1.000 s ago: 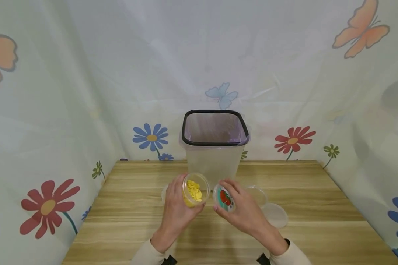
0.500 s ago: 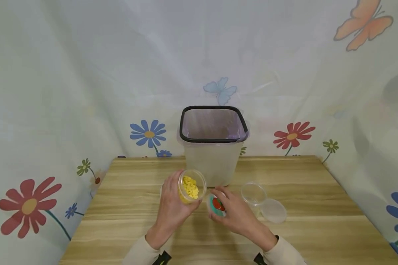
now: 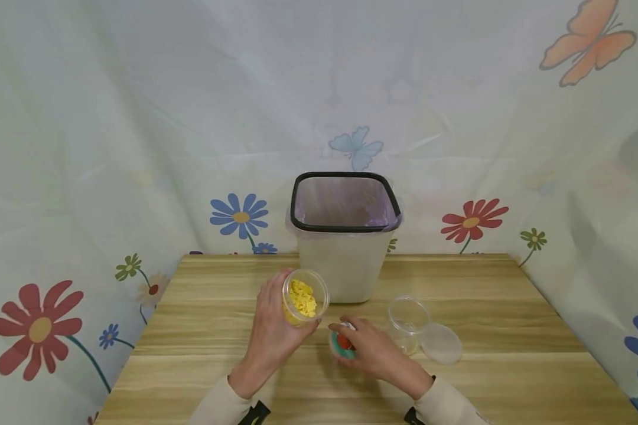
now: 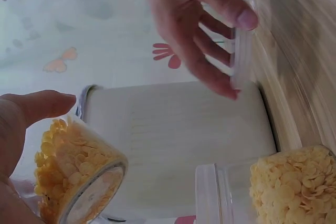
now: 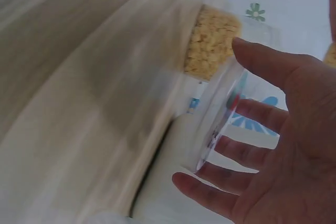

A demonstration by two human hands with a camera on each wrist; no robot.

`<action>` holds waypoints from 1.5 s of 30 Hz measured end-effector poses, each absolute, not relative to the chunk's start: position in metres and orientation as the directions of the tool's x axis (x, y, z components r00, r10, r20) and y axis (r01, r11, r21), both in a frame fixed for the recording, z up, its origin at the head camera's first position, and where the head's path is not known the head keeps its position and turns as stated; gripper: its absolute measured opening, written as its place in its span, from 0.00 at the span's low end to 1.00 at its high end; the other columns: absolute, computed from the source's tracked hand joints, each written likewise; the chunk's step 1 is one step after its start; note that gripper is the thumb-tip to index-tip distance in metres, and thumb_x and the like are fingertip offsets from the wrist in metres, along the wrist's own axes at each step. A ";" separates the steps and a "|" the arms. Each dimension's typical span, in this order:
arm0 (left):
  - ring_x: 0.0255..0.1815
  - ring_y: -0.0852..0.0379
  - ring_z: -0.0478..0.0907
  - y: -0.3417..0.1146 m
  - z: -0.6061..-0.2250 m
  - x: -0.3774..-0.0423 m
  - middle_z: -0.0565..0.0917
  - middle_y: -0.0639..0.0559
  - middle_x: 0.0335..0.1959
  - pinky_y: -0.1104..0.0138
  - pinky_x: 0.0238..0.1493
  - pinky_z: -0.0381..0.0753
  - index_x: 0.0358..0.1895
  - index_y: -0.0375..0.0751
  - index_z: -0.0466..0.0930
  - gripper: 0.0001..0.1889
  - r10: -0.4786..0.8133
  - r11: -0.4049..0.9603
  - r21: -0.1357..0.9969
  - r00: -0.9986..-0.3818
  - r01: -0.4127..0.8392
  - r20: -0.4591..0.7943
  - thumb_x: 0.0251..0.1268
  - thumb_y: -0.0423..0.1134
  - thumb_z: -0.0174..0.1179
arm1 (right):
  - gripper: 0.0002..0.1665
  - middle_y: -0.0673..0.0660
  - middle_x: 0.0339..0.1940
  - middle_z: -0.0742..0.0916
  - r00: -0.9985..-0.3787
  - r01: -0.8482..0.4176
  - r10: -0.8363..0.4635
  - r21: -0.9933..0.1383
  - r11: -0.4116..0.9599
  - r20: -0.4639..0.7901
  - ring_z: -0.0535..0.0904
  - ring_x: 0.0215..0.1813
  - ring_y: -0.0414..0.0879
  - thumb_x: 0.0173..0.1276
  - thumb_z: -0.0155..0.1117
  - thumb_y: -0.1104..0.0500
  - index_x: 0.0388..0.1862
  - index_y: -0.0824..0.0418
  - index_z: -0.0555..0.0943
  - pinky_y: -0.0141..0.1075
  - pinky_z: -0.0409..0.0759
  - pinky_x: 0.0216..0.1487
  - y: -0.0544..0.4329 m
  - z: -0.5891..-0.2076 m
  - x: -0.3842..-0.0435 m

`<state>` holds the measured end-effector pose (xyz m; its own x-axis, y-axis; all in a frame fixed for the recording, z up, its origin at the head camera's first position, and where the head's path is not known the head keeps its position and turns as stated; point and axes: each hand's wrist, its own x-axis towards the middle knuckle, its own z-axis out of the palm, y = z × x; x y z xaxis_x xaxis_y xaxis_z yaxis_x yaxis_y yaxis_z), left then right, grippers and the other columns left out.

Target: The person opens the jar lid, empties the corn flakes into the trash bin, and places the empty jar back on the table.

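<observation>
Left hand point(image 3: 272, 332) grips a tub point(image 3: 321, 295), right hand point(image 3: 374, 349) a lid point(image 3: 341, 347), whose apparent setting-down on the table point(image 3: 197, 330) calls for release.

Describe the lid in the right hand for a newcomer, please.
Find the black-rimmed bin on the table. In front of it, the right hand holds the lid. Its red-and-teal print sets it apart from the plain, pale disc farther right.

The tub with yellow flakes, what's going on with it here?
A person's left hand holds the clear tub of yellow flakes, tilted and uncovered. The right hand holds a round printed lid, apart from that tub. A bin stands beyond them on the table; a second tub and a pale disc sit to the right.
</observation>
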<state>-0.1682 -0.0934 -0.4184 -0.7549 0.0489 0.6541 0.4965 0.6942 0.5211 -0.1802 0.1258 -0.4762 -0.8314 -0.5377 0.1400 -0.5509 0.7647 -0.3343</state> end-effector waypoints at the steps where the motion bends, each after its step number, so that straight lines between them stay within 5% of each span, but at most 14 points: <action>1: 0.63 0.46 0.71 -0.094 -0.418 -0.168 0.74 0.46 0.63 0.49 0.64 0.73 0.69 0.42 0.63 0.55 0.049 0.694 0.522 -0.756 0.496 0.653 0.30 0.45 0.83 | 0.34 0.64 0.66 0.77 -0.825 -0.558 -0.550 -0.336 0.759 0.126 0.78 0.61 0.61 0.60 0.73 0.48 0.65 0.53 0.76 0.53 0.82 0.51 0.126 -0.478 -0.181; 27: 0.63 0.46 0.71 -0.103 -0.414 -0.172 0.74 0.44 0.62 0.49 0.66 0.71 0.69 0.41 0.63 0.56 0.062 0.697 0.500 -0.737 0.515 0.673 0.28 0.46 0.83 | 0.37 0.60 0.61 0.79 -0.821 -0.551 -0.569 -0.328 0.767 0.049 0.77 0.59 0.58 0.55 0.76 0.47 0.64 0.55 0.76 0.54 0.79 0.53 0.129 -0.497 -0.192; 45: 0.62 0.46 0.71 -0.105 -0.406 -0.170 0.74 0.45 0.61 0.49 0.65 0.71 0.69 0.39 0.63 0.55 0.077 0.693 0.493 -0.733 0.527 0.676 0.30 0.46 0.83 | 0.37 0.64 0.73 0.71 -0.830 -0.549 -0.551 -0.310 0.776 0.090 0.65 0.72 0.69 0.63 0.68 0.42 0.69 0.52 0.73 0.67 0.66 0.66 0.132 -0.493 -0.185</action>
<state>-0.1701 -0.1045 -0.4059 -0.7328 0.0765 0.6762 0.5268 0.6927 0.4926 -0.1850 0.1321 -0.4932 -0.8295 -0.5512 0.0900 -0.5492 0.7759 -0.3104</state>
